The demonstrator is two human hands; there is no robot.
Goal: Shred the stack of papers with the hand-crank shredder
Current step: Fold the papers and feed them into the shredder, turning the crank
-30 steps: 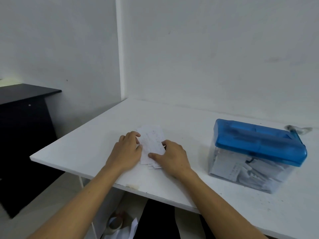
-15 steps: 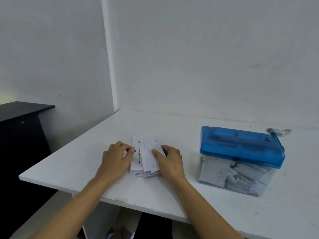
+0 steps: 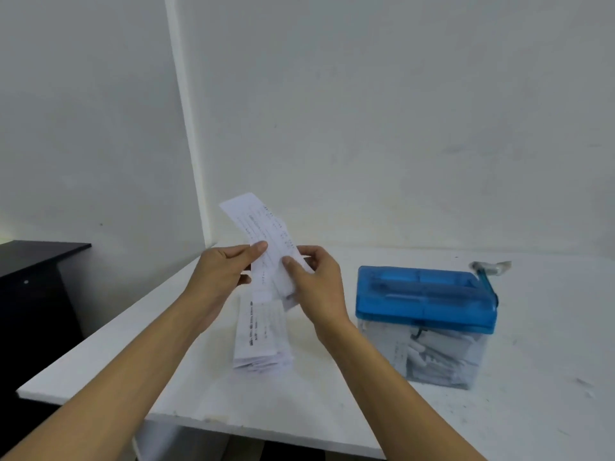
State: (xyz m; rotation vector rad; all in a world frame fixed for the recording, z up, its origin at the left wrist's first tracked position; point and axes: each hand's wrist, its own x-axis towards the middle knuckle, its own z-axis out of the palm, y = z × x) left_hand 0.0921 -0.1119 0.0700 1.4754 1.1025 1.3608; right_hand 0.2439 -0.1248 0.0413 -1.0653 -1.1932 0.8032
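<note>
Paper slips (image 3: 266,227), thin and floppy, are pinched in both the left hand (image 3: 219,277) and right hand (image 3: 317,289), raised left of the shredder (image 3: 422,297); the stack (image 3: 263,337) lies on the worktop (image 3: 199,380), also left of it. Light sheets probably buckle, so hold near the feeding edge

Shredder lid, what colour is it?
The shredder lid is translucent blue, clearest in the head view.

White printed papers (image 3: 263,337), blue-lidded clear shredder (image 3: 422,304), white table (image 3: 332,394), black cabinet (image 3: 30,294)
</note>
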